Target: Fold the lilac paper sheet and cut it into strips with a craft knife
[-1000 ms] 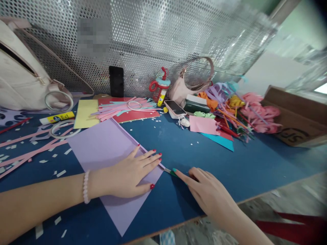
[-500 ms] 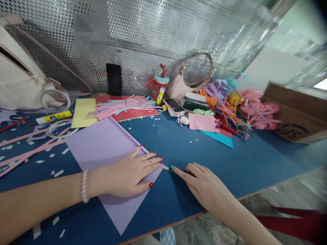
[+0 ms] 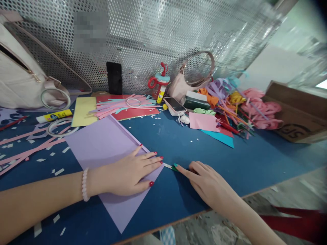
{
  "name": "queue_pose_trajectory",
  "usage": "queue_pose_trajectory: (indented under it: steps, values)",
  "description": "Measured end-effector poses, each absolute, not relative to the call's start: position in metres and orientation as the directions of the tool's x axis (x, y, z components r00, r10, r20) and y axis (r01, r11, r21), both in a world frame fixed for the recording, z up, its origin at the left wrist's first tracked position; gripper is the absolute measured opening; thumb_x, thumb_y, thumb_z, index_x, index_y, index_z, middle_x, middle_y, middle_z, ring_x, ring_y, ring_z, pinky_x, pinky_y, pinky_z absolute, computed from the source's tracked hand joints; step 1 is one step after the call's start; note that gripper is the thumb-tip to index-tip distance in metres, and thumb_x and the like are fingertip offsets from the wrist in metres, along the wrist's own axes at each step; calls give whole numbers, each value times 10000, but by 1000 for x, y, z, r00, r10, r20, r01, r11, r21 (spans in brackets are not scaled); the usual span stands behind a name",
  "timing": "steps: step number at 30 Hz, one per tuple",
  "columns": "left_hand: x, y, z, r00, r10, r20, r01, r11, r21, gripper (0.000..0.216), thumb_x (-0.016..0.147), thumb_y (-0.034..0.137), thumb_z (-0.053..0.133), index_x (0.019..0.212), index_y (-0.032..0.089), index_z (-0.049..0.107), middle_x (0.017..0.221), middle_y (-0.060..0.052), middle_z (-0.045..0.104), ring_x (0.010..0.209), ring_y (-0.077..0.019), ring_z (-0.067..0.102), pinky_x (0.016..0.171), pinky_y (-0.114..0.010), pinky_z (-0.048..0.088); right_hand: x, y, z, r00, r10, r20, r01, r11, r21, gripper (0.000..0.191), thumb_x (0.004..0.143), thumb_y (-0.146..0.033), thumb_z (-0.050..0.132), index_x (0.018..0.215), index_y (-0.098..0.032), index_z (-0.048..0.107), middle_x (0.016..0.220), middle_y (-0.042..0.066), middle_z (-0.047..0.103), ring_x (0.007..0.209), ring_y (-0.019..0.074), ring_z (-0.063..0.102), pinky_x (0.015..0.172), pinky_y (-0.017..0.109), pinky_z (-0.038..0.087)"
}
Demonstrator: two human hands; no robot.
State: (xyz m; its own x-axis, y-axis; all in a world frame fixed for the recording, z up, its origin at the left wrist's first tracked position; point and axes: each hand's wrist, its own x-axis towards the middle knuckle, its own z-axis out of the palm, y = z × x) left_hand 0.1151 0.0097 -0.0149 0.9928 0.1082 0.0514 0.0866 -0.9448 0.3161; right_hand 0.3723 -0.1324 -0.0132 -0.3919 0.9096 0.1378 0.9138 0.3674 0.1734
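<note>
My left hand lies flat with its fingers stretched out, pressing on a sheet of purple paper. A narrow folded strip runs along the sheet's upper right edge, and my fingertips reach its lower end. Just beyond the sheet's right corner, my right hand is closed around a green utility knife, index finger stretched along it. The thin pale blade points left and its tip is close to the paper's corner. Most of the knife's handle is hidden under my hand.
Pink paper strips, a glue stick and white scraps lie at the left. Along the back stand a black phone, a red-handled cup and a pink handbag. Ribbons and a cardboard box are at the right.
My right hand and the utility knife have shifted slightly right, away from the paper's corner, showing more blade. My left hand stays flat on the purple paper.
</note>
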Motion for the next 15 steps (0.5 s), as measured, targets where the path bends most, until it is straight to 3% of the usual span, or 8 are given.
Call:
queue_pose_trajectory:
  steps: [6, 12, 15]
  values:
    - [114, 12, -10, 996, 85, 29, 71, -938, 338, 568, 987, 378, 411, 1501, 183, 267, 1546, -42, 294, 1437, -244, 230, 1180, -411, 118, 380, -132, -16, -391, 908, 151, 918, 373, 135, 425, 918, -85, 401, 1282, -193, 591, 847, 66, 551, 737, 192, 551, 676, 355, 506]
    - [108, 25, -2, 997, -35, 63, -57, -919, 391, 595, 937, 356, 514, 1479, 206, 322, 1486, -35, 419, 1403, -229, 312, 1189, -380, 150, 377, -135, -14, -419, 897, 140, 907, 407, 108, 460, 911, -80, 392, 1304, -237, 573, 872, 59, 560, 744, 177, 541, 704, 332, 479]
    - [109, 30, -3, 999, 5, 43, -13, -918, 396, 617, 925, 399, 528, 1476, 204, 330, 1527, -49, 347, 1408, -217, 304, 1189, -369, 168, 374, -135, -10, -419, 899, 128, 906, 406, 115, 473, 908, -74, 380, 1303, -252, 571, 878, 60, 566, 752, 176, 537, 721, 332, 470]
